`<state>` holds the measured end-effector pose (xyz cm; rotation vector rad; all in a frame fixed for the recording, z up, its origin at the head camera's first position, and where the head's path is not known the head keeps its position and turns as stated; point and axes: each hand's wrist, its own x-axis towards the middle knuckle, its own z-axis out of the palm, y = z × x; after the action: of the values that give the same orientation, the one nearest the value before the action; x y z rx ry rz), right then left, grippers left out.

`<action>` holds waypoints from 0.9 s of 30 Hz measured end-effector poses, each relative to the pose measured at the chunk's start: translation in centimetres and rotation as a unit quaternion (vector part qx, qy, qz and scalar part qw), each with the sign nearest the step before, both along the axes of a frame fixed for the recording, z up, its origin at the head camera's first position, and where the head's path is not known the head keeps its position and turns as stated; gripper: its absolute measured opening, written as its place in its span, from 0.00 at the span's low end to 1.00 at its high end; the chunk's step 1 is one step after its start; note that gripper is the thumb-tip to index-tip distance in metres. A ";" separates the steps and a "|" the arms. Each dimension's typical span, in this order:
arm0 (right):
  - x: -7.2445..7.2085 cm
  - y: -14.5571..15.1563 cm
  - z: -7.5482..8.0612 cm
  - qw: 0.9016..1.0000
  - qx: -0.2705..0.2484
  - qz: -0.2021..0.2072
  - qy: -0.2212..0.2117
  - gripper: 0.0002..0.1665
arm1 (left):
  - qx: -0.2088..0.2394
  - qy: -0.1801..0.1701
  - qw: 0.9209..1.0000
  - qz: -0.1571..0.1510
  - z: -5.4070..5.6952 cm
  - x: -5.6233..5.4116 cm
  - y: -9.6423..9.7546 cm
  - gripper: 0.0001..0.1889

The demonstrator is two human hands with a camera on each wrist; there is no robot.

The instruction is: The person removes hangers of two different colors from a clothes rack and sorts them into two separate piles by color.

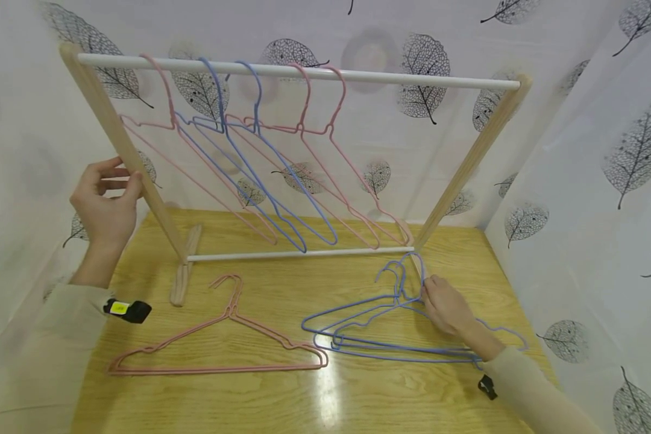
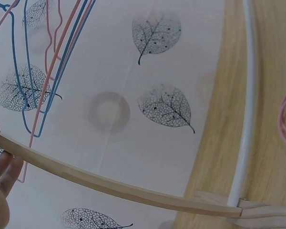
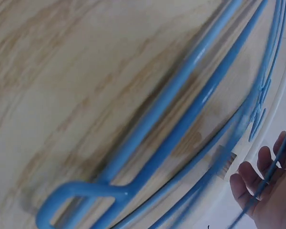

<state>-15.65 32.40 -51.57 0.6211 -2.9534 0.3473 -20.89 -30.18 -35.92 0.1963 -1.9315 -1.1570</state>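
Observation:
A clothes rack with a white top rail [image 1: 380,76] and wooden uprights stands at the back. My left hand [image 1: 105,196] pinches its left upright [image 1: 160,211], thumb on the near side; the left wrist view shows the fingers around the wood [image 2: 100,181]. My right hand [image 1: 447,304] holds a blue hanger [image 1: 423,265] by its upper part, above other blue hangers [image 1: 352,304] on the table. In the right wrist view, blue wire [image 3: 267,179] runs across the curled fingers of that hand [image 3: 271,186].
Pink hangers [image 1: 309,157] and blue hangers [image 1: 239,157] hang from the rail, mostly left of its middle. Two overlapping pink hangers [image 1: 217,369] lie on the wooden table [image 1: 249,404] at front left. A white lower bar [image 1: 304,254] joins the rack's feet. Leaf-printed curtain [image 1: 553,150] surrounds the table.

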 end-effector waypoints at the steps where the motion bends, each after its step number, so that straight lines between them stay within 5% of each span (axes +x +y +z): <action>1: 0.0 -0.1 -0.1 1.000 0.008 0.001 0.004 0.14 | -0.001 0.000 1.000 0.000 0.0 0.0 0.0 0.15; 18: 0.1 -0.4 -0.6 0.996 0.070 -0.021 0.044 0.16 | 0.001 -0.002 1.000 0.004 0.0 0.0 0.0 0.15; 27: 0.2 -1.5 3.2 0.993 -0.015 -0.052 0.107 0.28 | 0.004 -0.008 1.000 0.001 0.2 0.1 0.1 0.15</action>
<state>-15.41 30.90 -48.39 0.4673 -2.7565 0.2952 -20.82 -30.07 -35.75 0.2136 -1.9407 -1.1657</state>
